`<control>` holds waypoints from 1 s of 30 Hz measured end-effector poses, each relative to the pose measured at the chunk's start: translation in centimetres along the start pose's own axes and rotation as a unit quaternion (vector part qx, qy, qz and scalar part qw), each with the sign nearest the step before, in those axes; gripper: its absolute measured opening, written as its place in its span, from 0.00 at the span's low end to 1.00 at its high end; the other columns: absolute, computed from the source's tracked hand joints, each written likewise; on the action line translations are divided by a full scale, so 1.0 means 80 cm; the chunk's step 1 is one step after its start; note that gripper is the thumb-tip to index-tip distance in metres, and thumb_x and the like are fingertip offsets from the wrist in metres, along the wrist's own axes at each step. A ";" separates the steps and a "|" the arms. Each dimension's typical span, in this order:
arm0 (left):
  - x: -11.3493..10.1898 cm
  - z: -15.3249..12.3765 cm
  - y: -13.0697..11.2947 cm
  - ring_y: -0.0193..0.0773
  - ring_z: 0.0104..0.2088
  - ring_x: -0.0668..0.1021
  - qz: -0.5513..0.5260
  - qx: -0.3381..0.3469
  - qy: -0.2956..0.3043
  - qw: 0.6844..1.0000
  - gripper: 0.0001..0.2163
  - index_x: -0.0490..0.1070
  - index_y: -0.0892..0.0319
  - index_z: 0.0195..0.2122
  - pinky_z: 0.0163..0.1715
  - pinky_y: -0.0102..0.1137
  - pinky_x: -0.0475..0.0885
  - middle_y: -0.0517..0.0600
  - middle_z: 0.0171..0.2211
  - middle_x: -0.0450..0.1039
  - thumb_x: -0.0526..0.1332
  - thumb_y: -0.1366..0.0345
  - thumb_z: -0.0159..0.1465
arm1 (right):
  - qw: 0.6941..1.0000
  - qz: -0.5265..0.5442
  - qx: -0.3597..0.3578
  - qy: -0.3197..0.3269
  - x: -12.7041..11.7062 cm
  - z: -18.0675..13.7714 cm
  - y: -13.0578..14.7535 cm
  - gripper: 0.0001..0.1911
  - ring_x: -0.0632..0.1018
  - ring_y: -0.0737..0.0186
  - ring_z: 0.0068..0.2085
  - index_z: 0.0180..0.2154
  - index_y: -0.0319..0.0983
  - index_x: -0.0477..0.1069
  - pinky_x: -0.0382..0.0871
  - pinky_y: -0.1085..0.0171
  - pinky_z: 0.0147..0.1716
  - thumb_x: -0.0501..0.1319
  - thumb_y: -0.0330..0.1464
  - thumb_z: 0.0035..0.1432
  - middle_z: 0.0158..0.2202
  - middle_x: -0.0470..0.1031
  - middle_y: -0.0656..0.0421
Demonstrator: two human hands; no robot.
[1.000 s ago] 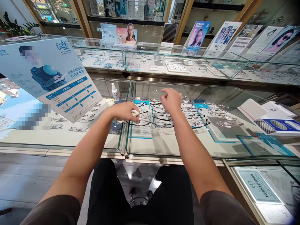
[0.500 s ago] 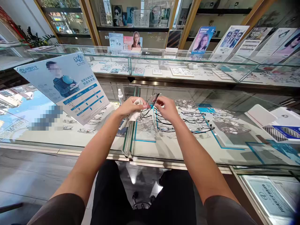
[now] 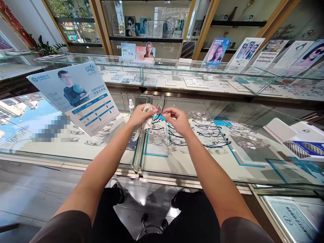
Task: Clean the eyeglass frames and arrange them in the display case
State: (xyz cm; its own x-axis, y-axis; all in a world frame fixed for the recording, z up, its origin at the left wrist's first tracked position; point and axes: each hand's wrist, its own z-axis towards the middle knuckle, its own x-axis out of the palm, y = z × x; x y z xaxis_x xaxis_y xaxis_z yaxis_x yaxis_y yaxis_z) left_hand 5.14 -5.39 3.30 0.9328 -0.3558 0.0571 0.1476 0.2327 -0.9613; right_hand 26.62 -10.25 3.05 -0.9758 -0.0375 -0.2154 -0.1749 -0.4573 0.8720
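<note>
My left hand (image 3: 142, 115) pinches a pair of eyeglasses (image 3: 161, 103) with a thin dark frame, now turned nearly edge-on above the glass counter. In the same hand is a pale, crumpled cleaning cloth (image 3: 140, 130), hanging below the fingers. My right hand (image 3: 178, 119) is just right of the glasses, its thumb and forefinger slightly apart and bent toward them. Whether its fingertips touch the frame is hard to tell. Several eyeglasses (image 3: 212, 143) lie in rows beneath and beyond my right hand. A white spray bottle (image 3: 131, 107) stands behind my left hand.
The glass display counter (image 3: 177, 171) spans the space before me. On its left leans a large printed sign (image 3: 83, 98); to the right sits an open white box (image 3: 301, 135). A second glass showcase (image 3: 162, 62) with posters stands behind. A wheeled stool base (image 3: 148, 225) shows between my legs.
The eyeglasses have turned more upright in my left hand. My right hand's fingers have come away from the dark temple they pinched. The view has tilted slightly upward.
</note>
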 end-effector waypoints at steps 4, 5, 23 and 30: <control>0.000 -0.002 0.004 0.34 0.31 0.75 0.012 0.000 0.004 1.000 0.25 0.84 0.59 0.35 0.33 0.29 0.66 0.50 0.32 0.81 0.83 0.44 0.49 | 1.000 0.015 0.002 -0.016 0.008 0.000 -0.001 0.18 0.69 0.64 0.30 0.38 0.41 0.79 0.63 0.60 0.35 0.73 0.49 0.59 0.25 0.70 0.65; 0.000 -0.002 0.004 0.33 0.30 0.74 0.014 -0.001 0.005 1.000 0.25 0.84 0.59 0.35 0.32 0.29 0.65 0.49 0.31 0.80 0.83 0.44 0.49 | 1.000 0.017 0.004 -0.020 0.010 0.000 -0.002 0.18 0.68 0.64 0.29 0.37 0.41 0.79 0.63 0.61 0.35 0.73 0.49 0.59 0.25 0.70 0.65; 0.001 -0.003 0.014 0.44 0.41 0.83 0.017 0.021 -0.008 1.000 0.24 0.81 0.59 0.33 0.43 0.35 0.75 0.56 0.40 0.86 0.81 0.42 0.52 | 0.991 -0.001 0.046 -0.123 0.012 0.001 -0.001 0.11 0.66 0.65 0.24 0.30 0.44 0.70 0.59 0.63 0.29 0.67 0.42 0.55 0.20 0.66 0.67; -0.003 0.004 0.021 0.46 0.45 0.86 -0.013 0.072 -0.106 0.992 0.24 0.80 0.58 0.35 0.53 0.42 0.79 0.56 0.44 0.87 0.80 0.42 0.54 | 0.972 0.039 0.124 -0.194 0.002 0.006 -0.006 0.10 0.65 0.67 0.21 0.25 0.44 0.66 0.61 0.63 0.26 0.66 0.38 0.51 0.17 0.64 0.68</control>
State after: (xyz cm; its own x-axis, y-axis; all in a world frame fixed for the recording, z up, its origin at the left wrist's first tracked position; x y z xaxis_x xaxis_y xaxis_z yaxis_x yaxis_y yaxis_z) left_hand 5.29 -4.61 1.77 0.9741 -0.1684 0.1508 0.2030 0.3577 -0.9115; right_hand 26.49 -9.62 2.76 -0.9551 0.2964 -0.0040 -0.0777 -0.2372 0.9684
